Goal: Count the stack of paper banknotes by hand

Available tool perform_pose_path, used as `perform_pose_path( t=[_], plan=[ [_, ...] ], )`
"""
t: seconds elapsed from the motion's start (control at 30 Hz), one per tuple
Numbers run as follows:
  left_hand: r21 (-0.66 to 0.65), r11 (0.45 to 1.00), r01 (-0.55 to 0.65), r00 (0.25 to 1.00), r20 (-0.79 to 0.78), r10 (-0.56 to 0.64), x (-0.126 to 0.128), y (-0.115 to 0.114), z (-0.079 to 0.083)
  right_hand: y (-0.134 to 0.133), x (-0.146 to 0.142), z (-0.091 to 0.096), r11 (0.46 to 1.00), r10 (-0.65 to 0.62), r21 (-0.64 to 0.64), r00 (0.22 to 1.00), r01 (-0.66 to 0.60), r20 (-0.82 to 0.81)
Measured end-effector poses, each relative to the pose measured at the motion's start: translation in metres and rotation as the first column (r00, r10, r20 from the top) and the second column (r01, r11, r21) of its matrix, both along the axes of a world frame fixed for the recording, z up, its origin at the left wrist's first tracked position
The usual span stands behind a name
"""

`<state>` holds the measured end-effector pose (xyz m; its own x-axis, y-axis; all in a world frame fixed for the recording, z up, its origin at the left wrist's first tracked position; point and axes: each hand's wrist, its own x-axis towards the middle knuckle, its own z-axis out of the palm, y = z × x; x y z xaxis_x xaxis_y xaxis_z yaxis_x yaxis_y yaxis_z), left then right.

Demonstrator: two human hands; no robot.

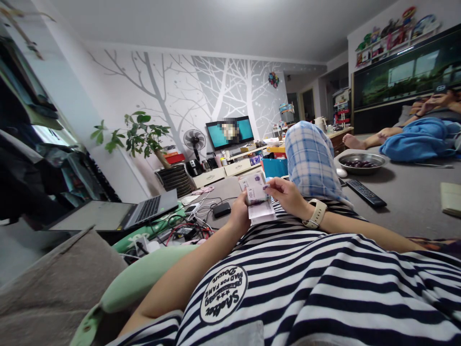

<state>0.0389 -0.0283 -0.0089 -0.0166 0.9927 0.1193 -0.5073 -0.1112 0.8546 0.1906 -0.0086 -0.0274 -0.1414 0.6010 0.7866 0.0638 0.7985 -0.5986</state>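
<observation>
The stack of paper notes (255, 196) is held in the air above the person's striped shirt (324, 288), between the 2 hands and just before the raised knee (310, 158) in blue check cloth. The left hand (240, 212) is clenched around the left side of the stack from below. The right hand (288, 195), with a watch (317, 214) on its wrist, touches the right edge, and its fingers (271, 187) pinch the upper notes there. Both hands are equally near, one on each side.

The long axis of the stack runs away from the body, toward the knee, and the lower notes hang out a little toward the shirt.

The knee closes the room in front. To the right, the sofa seat carries a remote control (365, 192) and a metal bowl (362, 162), both well apart from the hands. To the left lie cables (187, 231) and a laptop (144, 211). Another person (421, 132) rests far to the right.
</observation>
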Motion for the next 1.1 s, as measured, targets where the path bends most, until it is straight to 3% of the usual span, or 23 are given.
perform_pose_path(
  t=[0.53,0.73,1.1],
  plan=[
    [0.012,1.000,-0.002,1.000,0.007,0.002,0.000,-0.002,0.001,-0.002,0.000,0.000,0.994,0.093,-0.053,0.994,-0.097,-0.064],
    [-0.054,0.998,0.022,0.998,0.056,-0.019,0.001,0.001,0.000,-0.003,-0.001,-0.001,0.969,0.222,-0.092,0.972,-0.228,-0.073],
    [-0.003,0.999,0.036,0.999,0.005,-0.036,-0.005,0.009,-0.007,0.009,0.000,-0.003,0.988,-0.070,-0.144,0.995,0.059,-0.075]
  ],
)
